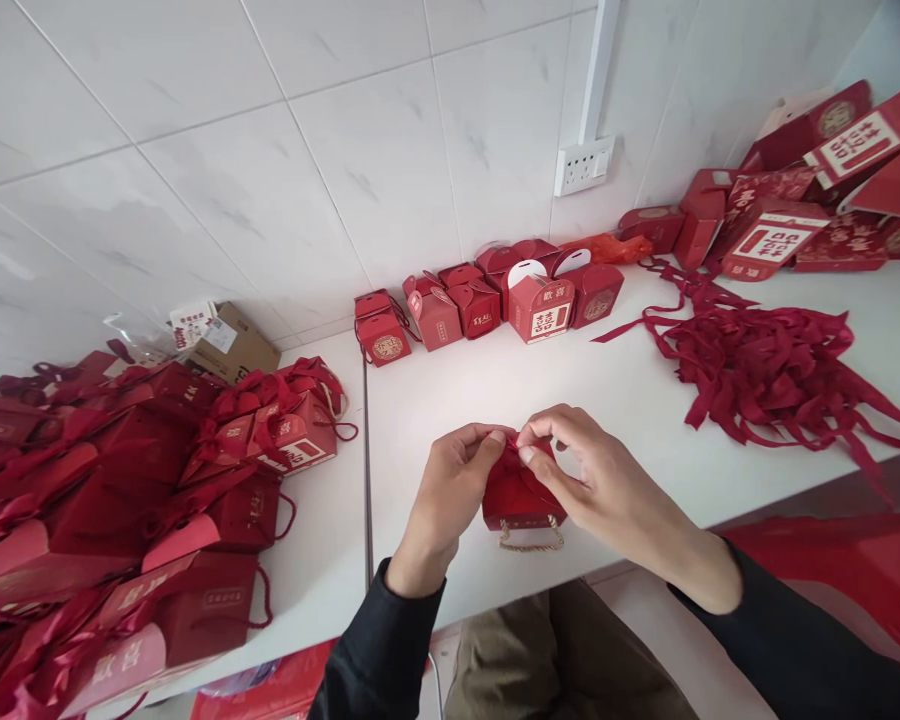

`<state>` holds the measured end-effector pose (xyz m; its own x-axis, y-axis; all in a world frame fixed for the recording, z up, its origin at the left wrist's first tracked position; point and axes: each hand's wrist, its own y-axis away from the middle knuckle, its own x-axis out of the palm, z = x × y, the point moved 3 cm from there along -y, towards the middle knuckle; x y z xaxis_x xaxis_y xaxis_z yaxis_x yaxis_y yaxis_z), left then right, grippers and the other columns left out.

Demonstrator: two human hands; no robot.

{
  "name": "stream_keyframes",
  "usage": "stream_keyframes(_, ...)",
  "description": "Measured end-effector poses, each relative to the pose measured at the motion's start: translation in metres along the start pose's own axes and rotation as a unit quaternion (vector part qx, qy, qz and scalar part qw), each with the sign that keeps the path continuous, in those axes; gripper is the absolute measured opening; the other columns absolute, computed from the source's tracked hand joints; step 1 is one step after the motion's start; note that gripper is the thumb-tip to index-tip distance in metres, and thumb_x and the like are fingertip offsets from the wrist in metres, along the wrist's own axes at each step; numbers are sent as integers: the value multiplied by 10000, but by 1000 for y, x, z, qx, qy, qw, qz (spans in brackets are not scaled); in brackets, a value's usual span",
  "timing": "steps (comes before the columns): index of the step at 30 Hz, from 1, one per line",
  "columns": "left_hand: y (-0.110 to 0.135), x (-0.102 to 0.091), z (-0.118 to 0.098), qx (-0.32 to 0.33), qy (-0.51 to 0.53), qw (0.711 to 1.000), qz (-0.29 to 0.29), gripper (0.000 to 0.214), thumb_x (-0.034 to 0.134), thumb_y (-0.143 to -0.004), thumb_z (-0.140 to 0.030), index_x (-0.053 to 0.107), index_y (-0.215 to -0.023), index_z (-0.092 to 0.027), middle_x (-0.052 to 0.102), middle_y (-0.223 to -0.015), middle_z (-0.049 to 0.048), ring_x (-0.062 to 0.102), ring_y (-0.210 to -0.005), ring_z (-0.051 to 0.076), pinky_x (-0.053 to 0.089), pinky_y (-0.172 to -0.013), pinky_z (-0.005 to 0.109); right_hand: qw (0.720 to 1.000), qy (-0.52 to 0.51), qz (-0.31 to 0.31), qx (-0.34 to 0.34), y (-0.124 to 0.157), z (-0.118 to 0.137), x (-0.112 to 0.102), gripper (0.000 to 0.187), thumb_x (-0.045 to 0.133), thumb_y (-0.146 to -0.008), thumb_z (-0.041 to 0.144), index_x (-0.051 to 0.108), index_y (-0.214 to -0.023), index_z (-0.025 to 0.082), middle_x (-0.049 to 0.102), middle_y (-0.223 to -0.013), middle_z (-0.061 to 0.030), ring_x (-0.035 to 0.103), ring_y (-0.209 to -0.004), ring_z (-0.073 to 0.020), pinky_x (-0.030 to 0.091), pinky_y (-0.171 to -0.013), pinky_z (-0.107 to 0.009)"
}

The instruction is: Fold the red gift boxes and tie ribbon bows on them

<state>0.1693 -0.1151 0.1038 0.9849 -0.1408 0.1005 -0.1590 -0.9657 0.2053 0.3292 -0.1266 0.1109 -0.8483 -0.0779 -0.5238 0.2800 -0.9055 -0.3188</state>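
Black sleeves (pixel 379 640) reach over the white counter (pixel 427 400) to the left hand (pixel 446 490) and right hand (pixel 611 480), both at the red box (pixel 523 505) near the front edge, fingertips pinching its red ribbon (pixel 511 446). A carton (pixel 525 315) behind reads 囍 (pixel 550 321) in large print, smaller 歡喜 (pixel 553 294) above.

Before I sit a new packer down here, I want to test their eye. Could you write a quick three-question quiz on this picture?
1. True or false: the left hand is resting in the person's lap.
2. On which side of the red box does the pile of loose ribbon lie? (a) left (b) right
3. What colour is the rope handle on that box?

Key:
1. False: the left hand and the right hand are both at the box's top.
2. b
3. Tan
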Motion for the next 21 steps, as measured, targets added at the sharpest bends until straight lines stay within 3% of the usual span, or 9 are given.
stream_keyframes(5, 0, -2, 2, -4, -3, 1000, 10, 257, 735, -815, -362, 750, -953, -146, 740, -881, 65, 640, -817, 158, 485, -727, 254, 999, 16, 13, -30, 6, -7, 1, 100, 477, -1007, 234, 572, -988, 255, 590, -1109, -56, 570, -1116, -218, 476, -966, -381)
stream_keyframes(10, -1, -3, 4, 22, -36, 999, 14, 198, 746, -775, -283, 697, -917, -153, 720, -883, 54, 620, -764, 144, 462, -671, 247, 998, -19, 40, 50, 2, -9, 0, 103, 485, -961, 194, 551, -1008, 257, 638, -1072, -23, 635, -1014, -198, 514, -915, -365)
stream_keyframes(14, 3, -1, 0, 80, -102, 991, 0, 187, 680, -801, -193, 677, -986, -172, 733, -906, 41, 622, -773, 149, 472, -693, 260, 991, -77, 68, 80, -4, -12, 3, 157, 496, -968, 212, 529, -1114, 258, 670, -1064, -17, 662, -990, -189, 523, -871, -334)
stream_keyframes(17, 7, 1, 1, 135, -207, 967, -57, 233, 602, -814, -100, 689, -1007, -200, 737, -911, 24, 630, -803, 156, 469, -741, 278, 987, -95, 79, 101, -6, -16, 5, 167, 510, -987, 256, 531, -1153, 268, 683, -1010, -3, 667, -939, -184, 520, -834, -322)
stream_keyframes(21, 12, 7, 8, 226, -364, 893, -138, 252, 552, -830, -39, 681, -957, -214, 719, -923, 21, 618, -842, 186, 457, -788, 326, 984, -118, 83, 106, -5, -15, 4, 128, 524, -1001, 285, 552, -1124, 264, 685, -1003, -2, 668, -960, -185, 518, -836, -310)
